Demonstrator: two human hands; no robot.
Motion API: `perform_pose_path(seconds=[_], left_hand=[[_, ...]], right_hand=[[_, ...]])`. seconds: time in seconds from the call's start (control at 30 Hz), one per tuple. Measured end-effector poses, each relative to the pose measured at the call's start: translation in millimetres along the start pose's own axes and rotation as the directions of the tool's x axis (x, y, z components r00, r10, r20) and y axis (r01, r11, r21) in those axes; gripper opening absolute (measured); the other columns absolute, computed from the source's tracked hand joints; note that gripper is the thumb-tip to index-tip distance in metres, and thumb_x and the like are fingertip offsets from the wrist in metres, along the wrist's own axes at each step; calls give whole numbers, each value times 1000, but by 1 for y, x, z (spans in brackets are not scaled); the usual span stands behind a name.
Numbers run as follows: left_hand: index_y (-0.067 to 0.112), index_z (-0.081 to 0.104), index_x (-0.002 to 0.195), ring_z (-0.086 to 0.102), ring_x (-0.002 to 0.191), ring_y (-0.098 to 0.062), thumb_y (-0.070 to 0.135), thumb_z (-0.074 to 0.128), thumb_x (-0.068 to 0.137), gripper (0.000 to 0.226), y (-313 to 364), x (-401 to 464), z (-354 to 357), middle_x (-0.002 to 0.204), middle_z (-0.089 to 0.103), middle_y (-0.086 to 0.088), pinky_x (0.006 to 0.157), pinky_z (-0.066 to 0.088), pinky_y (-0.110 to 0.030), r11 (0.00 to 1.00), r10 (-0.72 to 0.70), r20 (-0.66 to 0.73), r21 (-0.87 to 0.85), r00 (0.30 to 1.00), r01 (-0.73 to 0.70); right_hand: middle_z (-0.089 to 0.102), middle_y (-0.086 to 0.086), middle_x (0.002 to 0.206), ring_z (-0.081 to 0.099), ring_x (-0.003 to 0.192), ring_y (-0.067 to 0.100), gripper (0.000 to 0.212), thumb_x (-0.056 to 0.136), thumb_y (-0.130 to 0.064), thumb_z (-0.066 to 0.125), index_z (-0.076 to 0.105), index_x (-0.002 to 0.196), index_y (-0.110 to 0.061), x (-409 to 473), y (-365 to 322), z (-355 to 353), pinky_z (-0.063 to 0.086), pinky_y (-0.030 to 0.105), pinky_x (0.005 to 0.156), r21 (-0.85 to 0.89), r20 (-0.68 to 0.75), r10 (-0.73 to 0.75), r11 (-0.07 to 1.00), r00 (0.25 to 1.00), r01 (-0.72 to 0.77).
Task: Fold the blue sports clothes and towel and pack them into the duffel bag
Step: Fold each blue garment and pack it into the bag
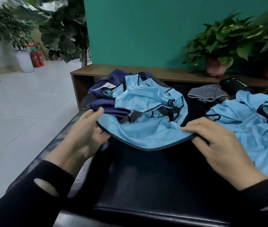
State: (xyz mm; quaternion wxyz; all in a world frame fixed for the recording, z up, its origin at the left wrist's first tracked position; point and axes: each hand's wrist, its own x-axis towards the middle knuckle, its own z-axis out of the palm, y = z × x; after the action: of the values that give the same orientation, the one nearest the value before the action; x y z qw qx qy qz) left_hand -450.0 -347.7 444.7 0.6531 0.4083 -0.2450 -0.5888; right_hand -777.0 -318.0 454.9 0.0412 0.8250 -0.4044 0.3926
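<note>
A light blue sports garment (146,128) with dark trim lies crumpled over a navy duffel bag (107,105) on a black padded bench (146,177). My left hand (84,138) pinches the garment's hem at its left end. At the hem's right end my right hand (218,145) grips the trim with curled fingers. The bag's black straps (167,112) poke out from under the garment. A second light blue garment (257,128) is spread in a heap on the bench to the right.
A grey striped cloth (207,94) and a black pouch (234,84) lie at the back right. A wooden shelf (130,69) with potted plants (220,46) runs along the teal wall. Tiled floor (23,104) and red fire extinguishers (37,58) are at left.
</note>
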Motion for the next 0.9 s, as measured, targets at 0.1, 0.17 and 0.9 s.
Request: perform_pose_path(seconds=[0.1,0.17,0.9], left_hand=[[17,42,146,73,99,-28,1,56,98,52,-3,-6,-4,128,65,-15,65,61,-35,996,71,-66,52,995,-68],[20,44,146,68,64,-18,-1,55,99,53,-4,-11,-13,104,67,-15,48,51,-25,967,171,-153,214,973,-137],[22,70,94,65,86,-32,20,46,94,25,1,-31,-40,79,68,-2,87,42,-38,-334,443,385,909,810,-249]], right_hand=[[63,-11,110,57,109,0,30,94,-12,51,74,113,-13,-13,-5,2,36,8,100,1,-3,-62,998,998,62],[61,-12,107,58,102,4,30,95,-16,50,74,112,-16,-27,-2,7,38,8,95,-13,93,-103,994,990,105],[68,-7,68,64,60,9,23,97,-35,64,70,75,-32,-21,-7,12,50,25,62,176,348,358,883,866,-435]])
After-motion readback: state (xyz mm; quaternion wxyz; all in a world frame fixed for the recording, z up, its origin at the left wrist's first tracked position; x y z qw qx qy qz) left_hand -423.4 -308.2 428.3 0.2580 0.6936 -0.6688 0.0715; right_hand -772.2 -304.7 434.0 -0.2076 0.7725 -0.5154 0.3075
